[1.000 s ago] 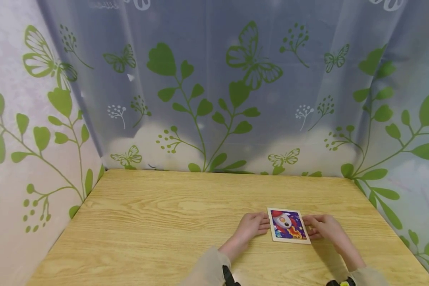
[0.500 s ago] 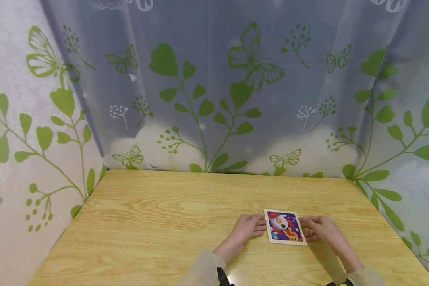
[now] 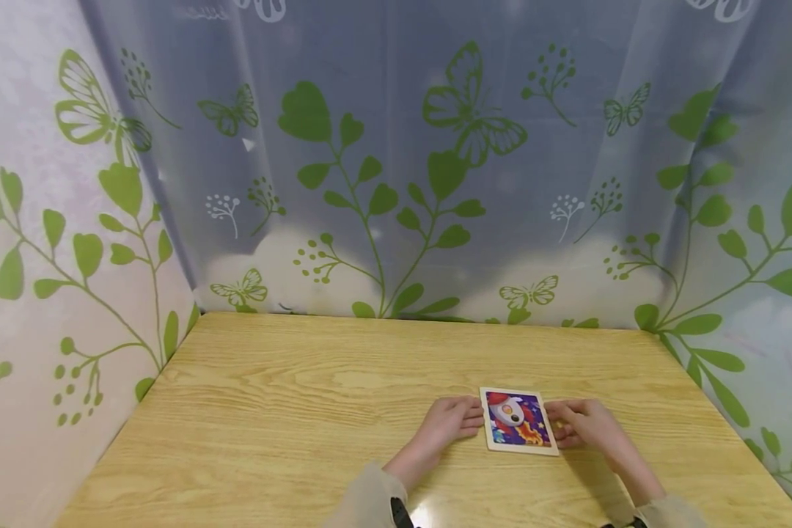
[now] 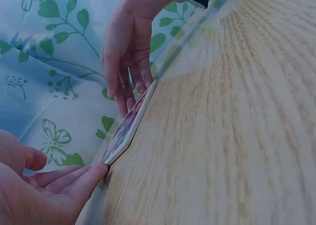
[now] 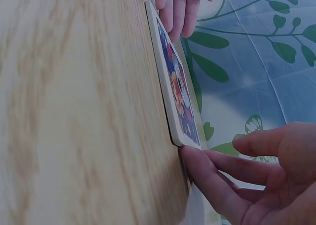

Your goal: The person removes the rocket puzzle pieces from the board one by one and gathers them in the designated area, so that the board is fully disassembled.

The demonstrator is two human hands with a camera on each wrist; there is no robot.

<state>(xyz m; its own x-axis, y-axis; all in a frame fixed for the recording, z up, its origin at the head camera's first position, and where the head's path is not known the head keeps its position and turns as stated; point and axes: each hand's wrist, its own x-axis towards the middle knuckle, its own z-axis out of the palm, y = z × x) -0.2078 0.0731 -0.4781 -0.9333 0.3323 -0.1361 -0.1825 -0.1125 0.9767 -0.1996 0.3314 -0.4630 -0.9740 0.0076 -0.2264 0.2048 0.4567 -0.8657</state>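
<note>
A square wooden picture board (image 3: 518, 422) lies flat on the table, picture side up. Its pale border frames a cartoon rocket with orange flames on a purple starry ground. At its left edge are the straight fingertips of my left hand (image 3: 442, 425); in the left wrist view they meet the board's corner (image 4: 118, 141). My right hand (image 3: 587, 425) has its fingertips against the opposite edge, thumb held apart from the board, as the right wrist view shows (image 5: 252, 175). Neither hand wraps round the board.
The wood-grain table (image 3: 290, 418) reaches back to a blue-grey curtain (image 3: 396, 183) printed with green leaves and butterflies. Similar printed cloth hangs along the left side (image 3: 39, 220) and the right side (image 3: 765, 293).
The picture board has slid a little to the left in the head view, and both hands have shifted with it, staying at its two sides. The head view has also moved slightly.
</note>
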